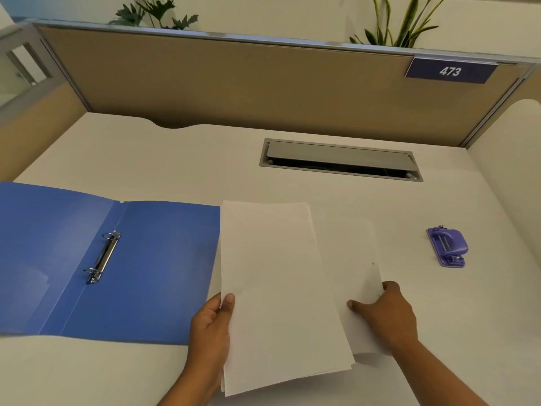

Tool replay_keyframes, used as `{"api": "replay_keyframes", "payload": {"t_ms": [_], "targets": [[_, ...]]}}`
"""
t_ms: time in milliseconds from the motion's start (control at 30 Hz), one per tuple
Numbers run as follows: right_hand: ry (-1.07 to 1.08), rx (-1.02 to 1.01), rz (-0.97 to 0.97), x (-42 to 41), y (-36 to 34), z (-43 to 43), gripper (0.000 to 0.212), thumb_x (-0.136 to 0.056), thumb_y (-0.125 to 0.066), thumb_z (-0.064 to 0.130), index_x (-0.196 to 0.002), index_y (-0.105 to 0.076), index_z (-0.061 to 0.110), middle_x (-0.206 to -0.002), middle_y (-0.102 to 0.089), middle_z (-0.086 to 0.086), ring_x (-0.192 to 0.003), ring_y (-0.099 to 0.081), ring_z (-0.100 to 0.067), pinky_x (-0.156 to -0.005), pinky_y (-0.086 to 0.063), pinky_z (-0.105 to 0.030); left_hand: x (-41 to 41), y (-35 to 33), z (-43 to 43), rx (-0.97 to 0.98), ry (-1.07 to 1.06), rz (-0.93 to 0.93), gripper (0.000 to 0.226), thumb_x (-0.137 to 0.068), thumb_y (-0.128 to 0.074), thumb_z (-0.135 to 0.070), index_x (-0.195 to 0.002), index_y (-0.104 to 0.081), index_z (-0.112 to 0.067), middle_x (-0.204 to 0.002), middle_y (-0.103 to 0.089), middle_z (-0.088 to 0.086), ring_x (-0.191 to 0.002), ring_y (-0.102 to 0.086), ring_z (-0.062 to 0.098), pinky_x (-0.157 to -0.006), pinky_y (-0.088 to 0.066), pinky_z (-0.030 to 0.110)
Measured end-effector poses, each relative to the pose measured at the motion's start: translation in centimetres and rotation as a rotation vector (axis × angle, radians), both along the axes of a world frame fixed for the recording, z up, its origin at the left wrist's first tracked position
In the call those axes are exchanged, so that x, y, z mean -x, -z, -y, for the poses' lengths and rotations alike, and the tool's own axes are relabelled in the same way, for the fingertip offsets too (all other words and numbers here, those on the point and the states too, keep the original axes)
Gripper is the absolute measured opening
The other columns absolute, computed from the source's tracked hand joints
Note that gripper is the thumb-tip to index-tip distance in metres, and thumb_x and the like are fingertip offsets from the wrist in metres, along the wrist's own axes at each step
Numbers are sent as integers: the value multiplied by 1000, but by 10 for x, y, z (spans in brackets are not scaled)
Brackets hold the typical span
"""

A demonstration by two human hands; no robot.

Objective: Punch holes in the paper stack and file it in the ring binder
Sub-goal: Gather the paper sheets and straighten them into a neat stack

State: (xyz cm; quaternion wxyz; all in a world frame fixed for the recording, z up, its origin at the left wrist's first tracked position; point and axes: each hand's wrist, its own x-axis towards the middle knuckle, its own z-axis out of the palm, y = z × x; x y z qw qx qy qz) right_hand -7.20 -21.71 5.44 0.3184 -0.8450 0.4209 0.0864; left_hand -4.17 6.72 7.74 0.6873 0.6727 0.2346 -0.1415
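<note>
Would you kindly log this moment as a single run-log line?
left hand: gripping paper stack | right hand: pressing loose sheet | ring binder: open | hole punch: untouched

Left hand (211, 320): forearm enters from bottom centre, angled up and right. Thumb lies on top of paper stack (275, 288) at its left edge, other fingers hidden beneath; stack pinched and lifted.
Right hand (386, 313): forearm enters from bottom right, angled up and left. Palm down, fingers spread, fingertips pressing flat on separate sheet (354, 259).
Hands apart, bare.
</note>
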Motion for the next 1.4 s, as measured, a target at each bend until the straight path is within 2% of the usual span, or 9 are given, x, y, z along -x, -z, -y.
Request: {"api": "replay_keyframes", "payload": {"t_ms": [133,267,467,600,767,900,1033,1233,1400], "targets": [[-9,-30,89,6,5,9,42,-82,-73,32,-114,-61,9,-109,-70,-12,-85,-62,-29,-77,-54,-40,0,0,-2,-14,-1,-7,22,-95,-53,-34,-98,-71,-20,-96,-76,1,-93,-69,24,-86,-56,41],[9,-45,159,11,6,17,33,-89,-65,28,-117,-67,10,-105,-73,-12,-89,-67,-34,-82,-56,-47,0,-1,-1,-24,0,-7,21,-95,-53,-34,-97,-69,-22,-97,-75,2,-94,-68,25,-88,-55,45],[84,-148,288,19,-4,31,27,-91,-64,21,-116,-69,12,-94,-73,-8,-82,-69,-29,-80,-55,-42,0,-2,-1,-15,-5,-4,20,-96,-53,-31,-95,-70,-20,-93,-76,2,-90,-70,25,-78,-56,38],[137,-249,409,26,-22,38,19,-91,-65,16,-109,-71,12,-87,-72,-5,-76,-69,-23,-65,-51,-29,0,-4,-1,-14,-21,-1,19,-96,-53,-29,-92,-70,-22,-91,-76,1,-88,-70,26,-72,-55,34],[220,-380,511,36,-39,48,19,-91,-66,19,-109,-70,17,-98,-75,-6,-86,-71,-31,-83,-56,-44,0,-5,4,1,-4,-13,22,-95,-54,-34,-101,-71,-21,-96,-76,4,-92,-70,28,-84,-57,46],[233,-484,538,43,-45,43,13,-92,-65,17,-103,-71,15,-94,-76,-8,-83,-72,-33,-81,-57,-44,2,-14,20,88,61,-11,22,-95,-54,-33,-100,-71,-21,-92,-78,0,-87,-73,23,-76,-58,40],[219,-603,530,45,-45,30,15,-91,-64,16,-104,-73,16,-96,-78,-11,-88,-72,-37,-85,-57,-53,4,-24,41,126,133,17,22,-97,-51,-34,-101,-71,-23,-92,-77,-2,-86,-73,22,-73,-60,38],[151,-738,512,46,-51,13,20,-96,-56,16,-108,-72,14,-96,-78,-12,-81,-74,-30,-73,-59,-39,3,-27,60,136,178,42,22,-99,-49,-33,-113,-66,-29,-104,-75,-5,-93,-72,18,-84,-59,42],[143,-717,517,47,-57,9,26,-100,-47,33,-96,-71,22,-91,-77,-2,-79,-71,-20,-82,-53,-38,5,-28,68,113,185,85,23,-97,-55,-26,-117,-62,-33,-108,-73,-10,-97,-70,15,-86,-58,41]]}}
